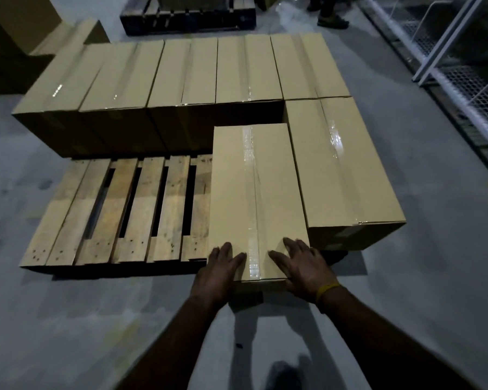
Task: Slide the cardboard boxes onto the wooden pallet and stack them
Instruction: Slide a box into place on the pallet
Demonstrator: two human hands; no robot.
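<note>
We are sliding a long tan taped cardboard box [254, 198] onto the slatted wooden pallet [130, 209].
Both flat hands, left [219, 273] and right [303, 267], grip wide, are pressing its near end; next, pushing toward twelve o'clock.

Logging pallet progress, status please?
Left hand, right hand flat on near box, partly on pallet. Back row filled. Gap ahead open.

A wooden pallet [130, 209] lay on the grey concrete floor [68, 319]. Taped cardboard boxes [181, 71] sat on it in a row beyond the gripped box [254, 198], another box [341, 170] touching its right side.
</note>
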